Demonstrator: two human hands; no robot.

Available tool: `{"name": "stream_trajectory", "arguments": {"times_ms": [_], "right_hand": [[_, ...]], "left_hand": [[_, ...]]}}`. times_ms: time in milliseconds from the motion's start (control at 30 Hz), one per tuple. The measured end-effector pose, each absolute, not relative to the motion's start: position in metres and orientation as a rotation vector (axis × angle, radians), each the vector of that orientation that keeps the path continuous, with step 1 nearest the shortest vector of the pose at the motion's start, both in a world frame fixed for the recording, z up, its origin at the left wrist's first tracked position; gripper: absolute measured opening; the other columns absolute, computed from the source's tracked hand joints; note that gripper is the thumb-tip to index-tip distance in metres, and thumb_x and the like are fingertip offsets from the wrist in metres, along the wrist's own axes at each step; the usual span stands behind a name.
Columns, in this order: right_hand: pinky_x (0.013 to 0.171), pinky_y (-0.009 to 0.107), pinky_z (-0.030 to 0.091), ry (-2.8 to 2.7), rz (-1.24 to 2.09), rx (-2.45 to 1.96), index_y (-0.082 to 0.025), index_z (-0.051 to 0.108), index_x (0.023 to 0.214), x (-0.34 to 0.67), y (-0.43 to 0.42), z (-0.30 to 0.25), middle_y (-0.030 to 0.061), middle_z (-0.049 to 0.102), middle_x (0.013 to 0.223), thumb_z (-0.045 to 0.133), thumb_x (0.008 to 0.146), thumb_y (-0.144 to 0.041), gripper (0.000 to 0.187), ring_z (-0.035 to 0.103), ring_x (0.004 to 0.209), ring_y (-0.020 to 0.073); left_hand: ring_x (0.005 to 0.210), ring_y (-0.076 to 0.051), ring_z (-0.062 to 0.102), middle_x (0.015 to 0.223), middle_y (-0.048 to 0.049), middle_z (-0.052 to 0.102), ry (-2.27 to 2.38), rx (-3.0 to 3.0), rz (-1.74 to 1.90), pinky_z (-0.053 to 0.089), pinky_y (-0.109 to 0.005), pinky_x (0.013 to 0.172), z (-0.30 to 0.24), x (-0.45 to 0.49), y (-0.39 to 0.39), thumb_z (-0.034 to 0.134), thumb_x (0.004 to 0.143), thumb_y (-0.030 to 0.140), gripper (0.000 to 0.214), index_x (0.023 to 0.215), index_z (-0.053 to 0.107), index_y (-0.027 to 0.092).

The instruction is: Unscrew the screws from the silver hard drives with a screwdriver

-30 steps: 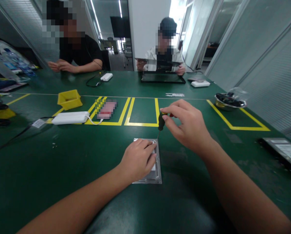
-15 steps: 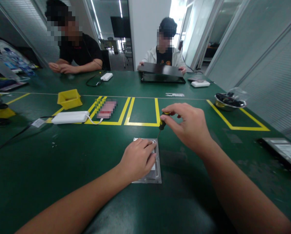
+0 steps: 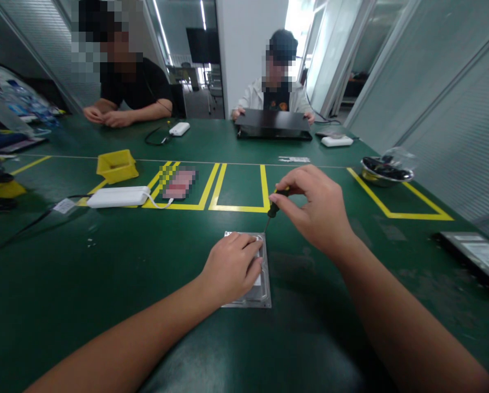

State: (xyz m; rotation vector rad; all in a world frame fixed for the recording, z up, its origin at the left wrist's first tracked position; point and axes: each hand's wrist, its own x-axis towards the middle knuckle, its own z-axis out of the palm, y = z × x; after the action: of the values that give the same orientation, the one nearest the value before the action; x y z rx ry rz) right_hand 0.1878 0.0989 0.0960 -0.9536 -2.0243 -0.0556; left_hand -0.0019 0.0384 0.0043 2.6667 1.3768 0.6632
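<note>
- The drive [image 3: 266, 289] lies on the tabletop [image 3: 146, 267], partly covered by the left hand [image 3: 231, 267]; its fingers are extended, unclenched.
- The screwdriver [image 3: 273, 210] is pinched in the right hand [image 3: 316, 204], tip at the drive's far right corner.
- Screw-turning is apparently in hand; a seated tip and steady pressure are called for.
- Compared with one second earlier, the screwdriver is tilted farther right.

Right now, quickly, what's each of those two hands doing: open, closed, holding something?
Left hand: open, laid over the flat metal case.
Right hand: closed, thumb and fingers pinching the screwdriver.
</note>
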Motion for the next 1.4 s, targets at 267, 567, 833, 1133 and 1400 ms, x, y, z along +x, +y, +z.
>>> {"name": "stream_trajectory", "arguments": {"times_ms": [267,567,833,1133,1400], "right_hand": [[0.08,0.036,0.051,-2.044,-0.03,-0.92,-0.017,0.067,0.099,0.1895,0.1008,0.0935,0.0058,0.071,0.102,0.06,0.081,-0.012,0.02,0.065,0.093,0.0211],[0.078,0.034,0.05,-2.024,-0.092,-0.945,-0.018,0.065,0.087,0.1854,0.0993,0.0954,0.0058,0.065,0.091,0.069,0.079,-0.018,0.008,0.061,0.088,0.0196],[0.078,0.034,0.052,-2.029,-0.051,-0.914,-0.015,0.065,0.104,0.1874,0.1019,0.0906,0.0063,0.068,0.102,0.065,0.079,-0.011,0.026,0.063,0.087,0.0192],[0.079,0.034,0.053,-2.019,-0.009,-0.904,-0.016,0.069,0.096,0.1858,0.1007,0.0926,0.0082,0.066,0.101,0.071,0.078,-0.017,0.018,0.062,0.091,0.0196],[0.079,0.033,0.055,-1.999,0.021,-0.899,-0.016,0.065,0.095,0.1865,0.102,0.0894,0.0058,0.07,0.101,0.066,0.081,-0.016,0.014,0.066,0.087,0.0177]], "left_hand": [[0.107,-0.027,0.058,0.117,-0.0088,0.067,1.394,2.662,0.633,0.048,-0.047,0.097,0.0038,-0.0021,0.0383,0.05,0.094,0.029,0.035,0.124,0.064,0.017],[0.107,-0.026,0.058,0.118,-0.0087,0.066,1.384,2.654,0.647,0.047,-0.046,0.097,0.0039,-0.0022,0.0386,0.05,0.094,0.029,0.035,0.124,0.063,0.017],[0.105,-0.027,0.058,0.117,-0.0087,0.067,1.378,2.662,0.644,0.048,-0.046,0.095,0.0028,-0.0024,0.0389,0.051,0.094,0.029,0.034,0.123,0.064,0.016],[0.105,-0.026,0.058,0.116,-0.0091,0.067,1.38,2.663,0.654,0.048,-0.046,0.095,0.0035,-0.0021,0.0385,0.051,0.094,0.028,0.034,0.123,0.064,0.017],[0.106,-0.026,0.058,0.117,-0.0089,0.067,1.385,2.658,0.643,0.048,-0.046,0.096,0.0039,-0.0024,0.038,0.051,0.094,0.029,0.035,0.124,0.064,0.016]]}}
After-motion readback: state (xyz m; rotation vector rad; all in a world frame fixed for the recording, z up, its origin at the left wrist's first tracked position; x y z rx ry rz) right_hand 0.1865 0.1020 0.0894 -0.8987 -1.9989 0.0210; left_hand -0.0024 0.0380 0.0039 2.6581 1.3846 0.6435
